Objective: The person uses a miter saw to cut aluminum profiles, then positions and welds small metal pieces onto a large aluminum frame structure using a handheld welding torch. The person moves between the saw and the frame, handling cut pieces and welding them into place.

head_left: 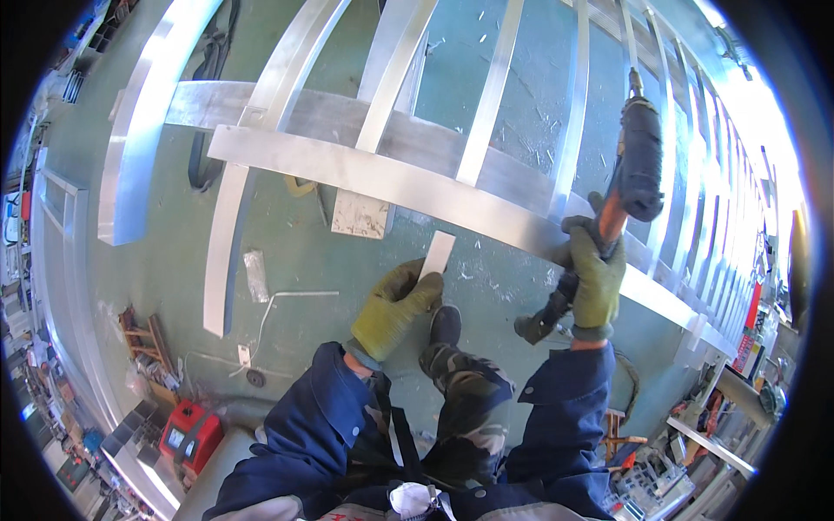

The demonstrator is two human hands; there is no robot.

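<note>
My left hand point(389, 311), in a yellow-green work glove, pinches a small flat whitish rectangular strip point(438, 253) between thumb and fingers. The strip is upright, just on my side of the metal frame's near rail point(391, 181). My right hand point(599, 282), gloved the same way, is wrapped round the handle of a dark power drill point(642, 161) with an orange part. Its bit points away from me, over the bars of the frame. The drill's lower end hangs to the left of my right wrist.
Bright metal bars point(491, 95) run across the frame away from me. A loose metal bar point(226, 252) lies at the left. A red device point(191, 438) with a small screen stands at lower left. Wire point(300, 294) and shavings lie on the green floor.
</note>
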